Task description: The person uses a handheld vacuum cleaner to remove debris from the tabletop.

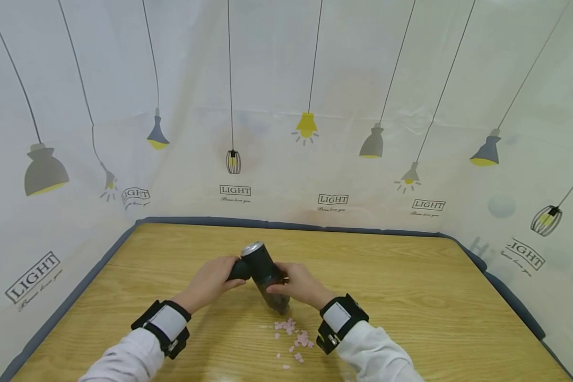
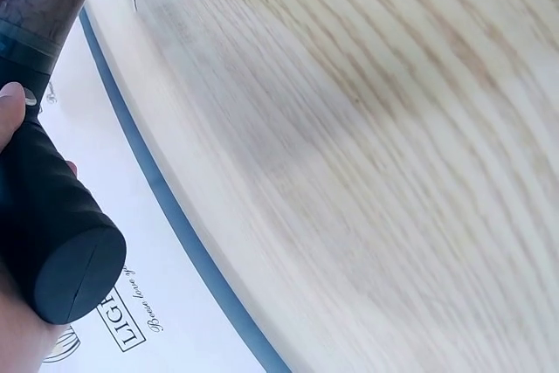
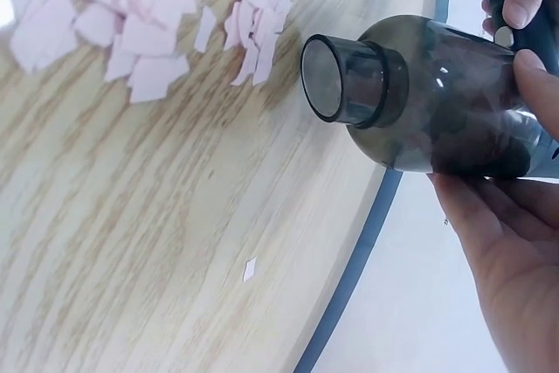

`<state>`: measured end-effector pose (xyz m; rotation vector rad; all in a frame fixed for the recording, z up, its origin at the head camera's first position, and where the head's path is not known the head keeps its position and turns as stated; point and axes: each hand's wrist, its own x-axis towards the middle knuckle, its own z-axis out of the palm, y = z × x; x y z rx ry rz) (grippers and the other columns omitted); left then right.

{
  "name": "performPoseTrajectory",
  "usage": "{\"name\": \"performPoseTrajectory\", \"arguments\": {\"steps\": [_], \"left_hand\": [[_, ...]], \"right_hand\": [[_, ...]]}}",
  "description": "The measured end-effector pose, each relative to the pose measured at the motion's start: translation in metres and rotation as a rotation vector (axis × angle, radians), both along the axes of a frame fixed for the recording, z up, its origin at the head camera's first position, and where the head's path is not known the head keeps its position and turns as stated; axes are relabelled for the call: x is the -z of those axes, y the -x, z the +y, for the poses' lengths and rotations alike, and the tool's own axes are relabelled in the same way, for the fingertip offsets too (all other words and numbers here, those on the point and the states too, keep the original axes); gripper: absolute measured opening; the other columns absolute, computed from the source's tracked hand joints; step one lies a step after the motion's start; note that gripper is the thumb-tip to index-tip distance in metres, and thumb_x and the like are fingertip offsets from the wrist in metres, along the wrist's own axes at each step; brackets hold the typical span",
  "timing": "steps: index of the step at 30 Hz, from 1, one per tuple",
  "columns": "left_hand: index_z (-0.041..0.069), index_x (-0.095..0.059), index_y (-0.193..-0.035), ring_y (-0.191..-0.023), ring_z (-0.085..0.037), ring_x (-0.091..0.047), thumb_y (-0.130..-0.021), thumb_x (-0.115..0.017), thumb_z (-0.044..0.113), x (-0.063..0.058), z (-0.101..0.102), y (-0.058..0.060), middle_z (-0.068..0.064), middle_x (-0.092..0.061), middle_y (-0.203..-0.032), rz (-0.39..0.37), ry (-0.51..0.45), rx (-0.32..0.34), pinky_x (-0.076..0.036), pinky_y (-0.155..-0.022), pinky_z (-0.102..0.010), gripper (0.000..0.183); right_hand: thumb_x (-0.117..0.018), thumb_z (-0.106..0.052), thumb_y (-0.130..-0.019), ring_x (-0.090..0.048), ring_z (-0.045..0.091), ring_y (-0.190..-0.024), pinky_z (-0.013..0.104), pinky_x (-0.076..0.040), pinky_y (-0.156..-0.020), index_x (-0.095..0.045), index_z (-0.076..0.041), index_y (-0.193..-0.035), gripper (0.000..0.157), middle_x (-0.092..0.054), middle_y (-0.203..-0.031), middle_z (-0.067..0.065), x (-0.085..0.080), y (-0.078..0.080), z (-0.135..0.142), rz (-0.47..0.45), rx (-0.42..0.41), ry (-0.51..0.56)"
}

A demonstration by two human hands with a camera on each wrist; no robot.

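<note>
A black handheld vacuum cleaner (image 1: 260, 262) is tilted over the table, its silver-topped end up and its nozzle (image 3: 345, 80) down toward pink paper scraps (image 1: 287, 326). My left hand (image 1: 213, 278) grips the handle (image 2: 57, 216), with the thumb beside a small silver button (image 2: 31, 98). From the other side my right hand (image 1: 301, 284) holds the smoky clear dust cup (image 3: 410, 128), thumb on one side and fingers on the other. Pale scraps show inside the cup in the left wrist view. In the right wrist view the nozzle's open mouth faces the scraps.
The wooden table (image 1: 387, 297) has a dark blue padded edge (image 1: 281, 225) around it. A white curtain (image 1: 267, 63) printed with lamps hangs behind and at the sides. One loose scrap (image 3: 250, 269) lies apart from the pile.
</note>
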<state>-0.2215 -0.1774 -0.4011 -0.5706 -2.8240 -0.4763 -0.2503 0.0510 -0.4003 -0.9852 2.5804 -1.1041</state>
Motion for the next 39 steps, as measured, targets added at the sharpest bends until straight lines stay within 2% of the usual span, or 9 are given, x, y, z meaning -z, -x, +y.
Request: {"name": "performPoseTrajectory", "arguments": {"steps": [12, 16, 21, 28, 39], "left_hand": [[0.001, -0.054, -0.111, -0.083, -0.021, -0.058, -0.083, -0.07, 0.027, 0.001, -0.008, -0.002, -0.01, -0.063, -0.096, -0.035, -0.009, 0.018, -0.048, -0.072, -0.041, 0.041], [0.0, -0.054, -0.111, -0.084, -0.022, -0.059, -0.083, -0.07, 0.027, 0.0, -0.008, -0.004, -0.011, -0.063, -0.097, -0.054, -0.013, 0.007, -0.048, -0.074, -0.042, 0.042], [-0.001, -0.054, -0.112, -0.085, -0.023, -0.059, -0.083, -0.07, 0.026, -0.001, -0.008, -0.007, -0.012, -0.064, -0.098, -0.052, -0.019, 0.008, -0.048, -0.073, -0.042, 0.042], [-0.001, -0.054, -0.113, -0.085, -0.023, -0.059, -0.083, -0.07, 0.026, 0.002, -0.012, -0.007, -0.012, -0.063, -0.099, -0.039, -0.038, -0.006, -0.048, -0.073, -0.042, 0.043], [0.001, -0.054, -0.113, -0.084, -0.021, -0.058, -0.083, -0.07, 0.027, 0.003, -0.017, -0.011, -0.011, -0.063, -0.099, -0.059, -0.04, -0.009, -0.047, -0.072, -0.042, 0.043]], "right_hand": [[-0.071, -0.023, -0.083, -0.064, 0.02, -0.093, 0.033, -0.053, -0.078, -0.059, -0.005, -0.117, 0.04, -0.067, -0.104, 0.01, 0.002, -0.003, -0.004, -0.004, 0.0, 0.013], [-0.072, -0.025, -0.082, -0.064, 0.018, -0.087, 0.033, -0.053, -0.074, -0.062, -0.004, -0.112, 0.038, -0.068, -0.1, 0.01, 0.001, -0.004, -0.005, -0.006, 0.008, 0.0], [-0.072, -0.028, -0.082, -0.062, 0.015, -0.08, 0.032, -0.052, -0.07, -0.063, -0.002, -0.11, 0.039, -0.069, -0.095, 0.01, -0.001, -0.004, -0.004, -0.018, 0.019, -0.032], [-0.07, -0.026, -0.083, -0.063, 0.016, -0.081, 0.033, -0.053, -0.071, -0.065, -0.001, -0.107, 0.035, -0.069, -0.097, 0.012, -0.002, -0.004, -0.001, -0.042, 0.021, -0.051], [-0.071, -0.025, -0.083, -0.061, 0.011, -0.075, 0.031, -0.052, -0.068, -0.067, -0.002, -0.101, 0.029, -0.069, -0.092, 0.009, -0.002, -0.005, -0.005, -0.064, 0.013, -0.045]]}}
